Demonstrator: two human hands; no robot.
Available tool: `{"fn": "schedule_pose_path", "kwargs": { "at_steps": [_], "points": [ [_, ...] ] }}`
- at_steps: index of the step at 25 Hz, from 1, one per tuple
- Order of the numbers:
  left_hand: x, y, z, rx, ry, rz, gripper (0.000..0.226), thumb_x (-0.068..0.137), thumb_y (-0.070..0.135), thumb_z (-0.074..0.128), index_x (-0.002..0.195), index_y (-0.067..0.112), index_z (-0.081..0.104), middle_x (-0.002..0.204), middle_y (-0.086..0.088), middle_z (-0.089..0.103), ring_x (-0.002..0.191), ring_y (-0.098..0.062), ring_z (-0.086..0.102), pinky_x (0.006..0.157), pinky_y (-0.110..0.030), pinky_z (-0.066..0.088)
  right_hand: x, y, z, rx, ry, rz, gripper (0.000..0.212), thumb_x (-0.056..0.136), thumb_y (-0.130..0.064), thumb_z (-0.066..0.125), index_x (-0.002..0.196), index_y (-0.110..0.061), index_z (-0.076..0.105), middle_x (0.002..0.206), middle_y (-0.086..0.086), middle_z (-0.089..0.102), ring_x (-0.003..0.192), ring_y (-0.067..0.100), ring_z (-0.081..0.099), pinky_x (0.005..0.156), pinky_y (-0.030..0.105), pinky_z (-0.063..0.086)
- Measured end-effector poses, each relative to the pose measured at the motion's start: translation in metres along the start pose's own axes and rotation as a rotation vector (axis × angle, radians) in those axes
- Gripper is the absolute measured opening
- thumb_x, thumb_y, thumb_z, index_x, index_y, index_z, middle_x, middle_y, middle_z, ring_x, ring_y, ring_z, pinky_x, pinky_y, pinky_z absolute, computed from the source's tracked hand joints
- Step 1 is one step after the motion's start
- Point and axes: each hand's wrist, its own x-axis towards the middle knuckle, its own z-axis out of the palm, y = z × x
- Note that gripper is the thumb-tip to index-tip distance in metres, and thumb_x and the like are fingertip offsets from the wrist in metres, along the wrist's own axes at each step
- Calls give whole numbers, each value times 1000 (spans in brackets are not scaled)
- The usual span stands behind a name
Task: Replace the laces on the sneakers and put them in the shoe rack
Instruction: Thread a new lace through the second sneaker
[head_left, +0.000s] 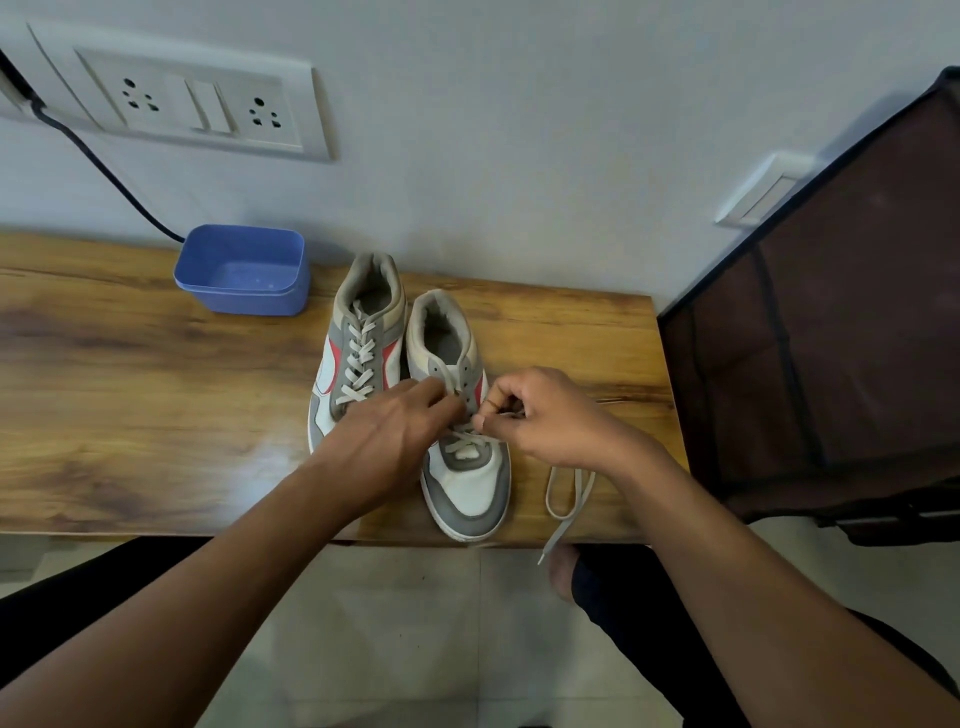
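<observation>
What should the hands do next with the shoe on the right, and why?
Probably thread the lace pinched by the right hand through the next empty eyelet of the right sneaker. Only its lowest rows are laced, the upper holes are bare, and the left sneaker looks fully laced.

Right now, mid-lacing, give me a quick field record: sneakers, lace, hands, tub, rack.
laced sneaker: fully laced, on table, beside the other
half-laced sneaker: lower eyelets laced, upper ones empty
lace: loose end loops on table, tip hangs past the front edge
right hand: pinches lace at the eyelets
left hand: fingers at the eyelet area; grip hidden
blue tub: open, by the wall
rack: dark, right of table
</observation>
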Motion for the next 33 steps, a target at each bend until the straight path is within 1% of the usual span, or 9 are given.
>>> {"fn": "schedule_pose_path", "kwargs": {
  "at_steps": [10,13,15,17,20,23,26,30,33],
  "points": [
    [7,-9,-9,-116,-13,8,52,82,-5,69,127,19,70,91,-5,64,78,-24,62,63,-38,54,-19,-20,-12,17,90,-61,21,95,-31,77,76,-25,72,68,-2,72,56,8,63,57,37,54],
    [8,-1,-27,-321,-1,-195,36,92,2,64,118,24,75,90,2,75,78,-8,68,75,-27,55,-38,-26,-11,-44,23,-79,10,97,-21,74,88,-18,77,74,-5,75,60,-1,68,56,22,52],
    [9,8,-34,-628,-31,-433,11,99,20,65,97,17,75,75,1,75,67,-11,72,71,-37,62,-52,-33,9,-22,-38,-125,12,97,-11,67,103,-13,77,85,0,78,72,6,74,63,27,59],
    [7,12,-36,-754,-133,-635,35,94,37,71,80,5,70,60,-2,69,55,-14,68,56,-32,58,-57,-43,35,-57,-146,-212,23,95,-10,63,116,-14,72,100,4,77,90,16,74,80,36,61],
    [-2,11,-33,-614,-385,-681,29,91,27,77,79,0,73,56,-2,66,48,-5,59,48,-16,48,-55,-38,40,-139,-318,-283,28,99,-22,65,126,-24,69,116,-3,74,107,12,68,92,34,55],
    [-7,3,-33,-497,-513,-658,24,96,16,68,76,4,73,66,-3,76,58,-13,72,57,-20,57,-39,-8,0,-265,-111,-161,13,98,-25,70,108,-25,78,101,-9,75,95,8,68,87,32,54],
    [-9,0,-31,-394,-556,-621,29,97,15,66,68,11,70,65,-2,75,59,-14,73,58,-21,59,-18,22,-24,-327,108,-14,14,93,-22,75,103,-33,75,94,-18,69,92,5,68,85,33,58],
    [-4,6,-26,-200,-637,-544,23,96,20,66,79,7,73,71,-6,73,64,-21,68,62,-27,56,-3,25,-3,-290,1,-54,19,86,-26,80,94,-35,66,91,-16,67,86,5,65,84,39,59],
    [-3,10,-22,-17,-614,-488,36,95,24,64,64,19,48,62,0,48,69,-23,51,63,-32,44,-5,19,-7,-325,-18,-63,17,89,-26,77,86,-36,64,93,-16,67,89,6,65,85,37,57]
  ]
}}
